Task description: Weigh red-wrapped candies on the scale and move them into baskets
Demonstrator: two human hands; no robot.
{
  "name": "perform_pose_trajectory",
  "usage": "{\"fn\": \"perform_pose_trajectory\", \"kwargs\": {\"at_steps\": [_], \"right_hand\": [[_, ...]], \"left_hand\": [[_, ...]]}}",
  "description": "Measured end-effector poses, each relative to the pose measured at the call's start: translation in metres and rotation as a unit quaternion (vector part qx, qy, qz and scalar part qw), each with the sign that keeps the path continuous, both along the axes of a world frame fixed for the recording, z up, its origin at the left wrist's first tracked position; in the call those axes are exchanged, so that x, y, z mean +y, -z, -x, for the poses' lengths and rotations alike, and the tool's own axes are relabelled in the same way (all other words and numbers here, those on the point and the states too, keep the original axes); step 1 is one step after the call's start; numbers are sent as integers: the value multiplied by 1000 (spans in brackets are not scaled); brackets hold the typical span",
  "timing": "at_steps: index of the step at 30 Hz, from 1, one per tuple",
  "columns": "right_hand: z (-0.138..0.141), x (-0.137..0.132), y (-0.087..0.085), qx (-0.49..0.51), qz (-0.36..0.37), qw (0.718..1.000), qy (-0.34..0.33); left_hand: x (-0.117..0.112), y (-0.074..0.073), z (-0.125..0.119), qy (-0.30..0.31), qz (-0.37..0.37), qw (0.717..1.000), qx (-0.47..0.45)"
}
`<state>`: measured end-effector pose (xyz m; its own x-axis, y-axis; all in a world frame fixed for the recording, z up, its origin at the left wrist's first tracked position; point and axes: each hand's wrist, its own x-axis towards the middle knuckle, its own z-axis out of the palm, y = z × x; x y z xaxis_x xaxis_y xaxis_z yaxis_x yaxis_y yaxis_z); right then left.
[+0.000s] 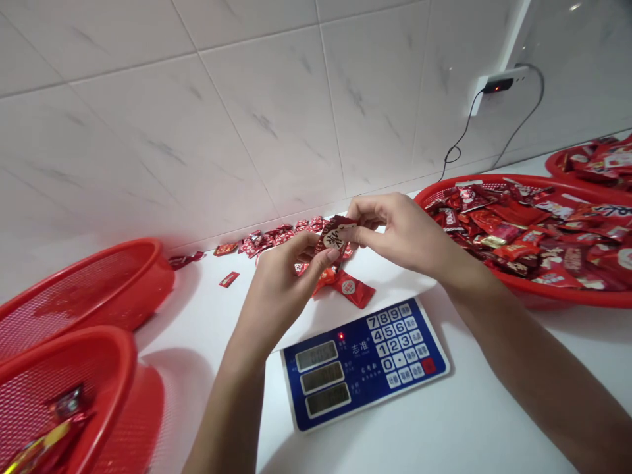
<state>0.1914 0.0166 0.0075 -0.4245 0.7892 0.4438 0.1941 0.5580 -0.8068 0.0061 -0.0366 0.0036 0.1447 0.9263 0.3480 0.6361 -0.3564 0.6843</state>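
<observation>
Between my two hands is a dark red snack packet (332,236) with black characters on a pale patch. My left hand (291,276) pinches its lower left side, thumb on the front. The fingers of my right hand (385,224) close on its upper right side. Both hands are above the white pan (395,280) of a digital scale. A red packet (354,289) and an orange-red one (323,282) lie on the pan, partly under my left hand. In front is the scale's blue keypad panel (365,362), with three displays whose digits are hard to read.
Red mesh baskets heaped with packets (543,237) stand at the right. Two more red baskets (143,283) are at the left, the nearer holding a few packets. Small wrapped pieces (266,240) lie along the tiled wall. A power strip (498,85) with cables hangs upper right.
</observation>
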Motion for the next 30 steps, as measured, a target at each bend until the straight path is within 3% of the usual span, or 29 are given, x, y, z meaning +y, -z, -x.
{"fn": "perform_pose_trajectory", "kwargs": {"at_steps": [6, 11, 20, 23, 24, 26, 28, 30], "right_hand": [[-2, -2, 0, 15, 25, 999, -19], [-3, -5, -3, 41, 66, 996, -36], [-9, 2, -3, 12, 20, 999, -33], [-35, 7, -3, -80, -10, 995, 58], [-48, 9, -1, -142, -20, 984, 107], [-80, 11, 9, -306, -23, 935, 177], [-111, 11, 23, -448, 18, 876, 179], [-135, 9, 36, -514, 75, 837, 173]], "left_hand": [[-1, -1, -2, -15, -48, 996, 69], [-2, -2, -1, -26, -88, 994, 51], [-2, -2, -2, -39, -73, 995, 51], [-4, -7, 6, -74, -63, 994, 54], [-4, -9, 9, -83, -58, 993, 54], [-6, -12, 15, -91, -53, 993, 45], [-8, -15, 20, -95, -59, 993, 27], [-9, -17, 23, -97, -63, 993, 14]]}}
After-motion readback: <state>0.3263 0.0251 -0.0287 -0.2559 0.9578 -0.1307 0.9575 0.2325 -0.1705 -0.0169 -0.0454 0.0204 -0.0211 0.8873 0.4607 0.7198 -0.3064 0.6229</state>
